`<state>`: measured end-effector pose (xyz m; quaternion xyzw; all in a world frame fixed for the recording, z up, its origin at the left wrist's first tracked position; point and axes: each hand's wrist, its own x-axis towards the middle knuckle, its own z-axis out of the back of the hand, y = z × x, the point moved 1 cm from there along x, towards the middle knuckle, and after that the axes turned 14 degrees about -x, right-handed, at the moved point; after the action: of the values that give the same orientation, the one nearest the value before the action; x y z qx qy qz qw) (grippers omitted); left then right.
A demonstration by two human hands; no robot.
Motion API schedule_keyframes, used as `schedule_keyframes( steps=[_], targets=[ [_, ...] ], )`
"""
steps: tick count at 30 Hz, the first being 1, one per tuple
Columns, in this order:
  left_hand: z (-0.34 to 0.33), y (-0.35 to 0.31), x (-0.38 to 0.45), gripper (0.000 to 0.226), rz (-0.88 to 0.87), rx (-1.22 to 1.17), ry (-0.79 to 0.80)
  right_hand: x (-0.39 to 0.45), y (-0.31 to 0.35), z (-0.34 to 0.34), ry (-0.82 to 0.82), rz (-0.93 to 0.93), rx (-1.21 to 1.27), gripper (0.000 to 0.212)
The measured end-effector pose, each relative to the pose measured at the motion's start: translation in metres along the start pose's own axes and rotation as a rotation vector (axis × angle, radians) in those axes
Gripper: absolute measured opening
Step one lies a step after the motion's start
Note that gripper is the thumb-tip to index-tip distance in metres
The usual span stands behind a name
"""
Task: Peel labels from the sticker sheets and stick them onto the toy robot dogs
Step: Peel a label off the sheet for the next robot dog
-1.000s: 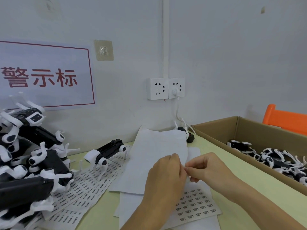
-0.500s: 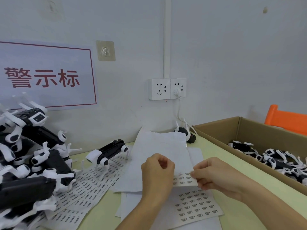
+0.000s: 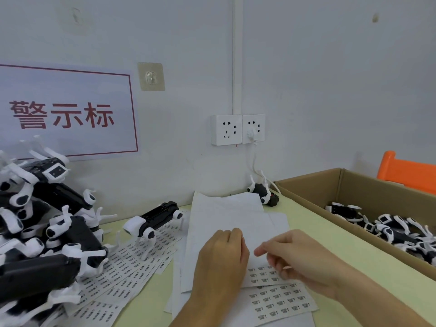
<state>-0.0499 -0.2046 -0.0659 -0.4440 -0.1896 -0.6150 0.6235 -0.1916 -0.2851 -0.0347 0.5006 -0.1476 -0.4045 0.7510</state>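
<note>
A white sticker sheet (image 3: 224, 215) lies tilted over another sheet of small printed labels (image 3: 280, 300) on the pale green table. My left hand (image 3: 221, 263) grips the upper sheet with curled fingers near its lower left. My right hand (image 3: 302, 260) hovers over that sheet's label rows, motion-blurred, one fingertip pointing left; whether it pinches a label is unclear. One black and white toy robot dog (image 3: 155, 218) stands on more label sheets (image 3: 132, 263) to the left.
A heap of toy dogs (image 3: 47, 220) fills the left edge. A cardboard box (image 3: 330, 182) at the right holds several dogs (image 3: 389, 230). Another dog (image 3: 263, 192) lies by the wall under the sockets (image 3: 238, 129). An orange chair (image 3: 405, 171) stands behind the box.
The upper sheet has been lowered from in front of both hands. My left hand has slid down and left along it. My right hand has left the sheet's edge and moved over the labels.
</note>
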Motion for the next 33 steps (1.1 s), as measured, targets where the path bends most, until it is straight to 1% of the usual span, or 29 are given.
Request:
schedule_keyframes(
  steps=[2, 6, 10, 16, 18, 20, 22, 23, 25, 27, 29, 31, 33],
  targets=[
    [0.000, 0.002, 0.000, 0.032, -0.050, 0.045, -0.002, 0.001, -0.001, -0.013, 0.003, 0.004, 0.091, 0.024],
    [0.001, 0.003, -0.001, 0.034, -0.090, 0.100, 0.031, 0.004, -0.002, -0.022, -0.026, 0.000, 0.230, 0.023],
    [0.000, 0.003, -0.002, 0.034, -0.175, 0.088, 0.026, 0.004, -0.002, -0.022, -0.050, 0.003, 0.258, 0.024],
    [-0.003, 0.003, -0.004, 0.030, -0.212, 0.043, 0.119, 0.006, -0.005, -0.022, -0.089, -0.002, 0.319, 0.023],
    [-0.003, 0.004, -0.005, 0.022, -0.198, -0.006, 0.139, 0.007, -0.006, -0.022, -0.099, -0.001, 0.335, 0.024],
    [-0.003, 0.004, -0.008, 0.003, -0.186, -0.033, 0.194, 0.007, -0.006, -0.022, -0.115, 0.006, 0.345, 0.025],
    [-0.003, 0.003, -0.008, 0.023, -0.153, -0.053, 0.239, 0.007, -0.006, -0.021, -0.142, 0.012, 0.346, 0.021],
    [-0.002, 0.001, -0.007, 0.029, -0.144, -0.049, 0.245, 0.008, -0.007, -0.020, -0.162, 0.010, 0.336, 0.020],
    [0.001, -0.001, -0.002, 0.034, -0.129, -0.025, 0.224, 0.009, -0.009, -0.018, -0.214, 0.001, 0.303, 0.020],
    [0.005, 0.003, 0.006, 0.035, -0.073, -0.006, 0.159, 0.010, -0.010, -0.017, -0.251, 0.002, 0.269, 0.018],
    [0.012, 0.016, 0.014, 0.034, 0.054, 0.019, 0.097, 0.010, -0.010, -0.016, -0.274, 0.020, 0.240, 0.020],
    [0.026, 0.035, 0.022, 0.038, 0.230, 0.068, 0.087, 0.009, -0.007, -0.016, -0.273, 0.050, 0.208, 0.019],
    [0.041, 0.059, 0.026, 0.044, 0.327, 0.244, 0.074, 0.006, -0.003, -0.018, -0.264, 0.088, 0.155, 0.019]
  ],
)
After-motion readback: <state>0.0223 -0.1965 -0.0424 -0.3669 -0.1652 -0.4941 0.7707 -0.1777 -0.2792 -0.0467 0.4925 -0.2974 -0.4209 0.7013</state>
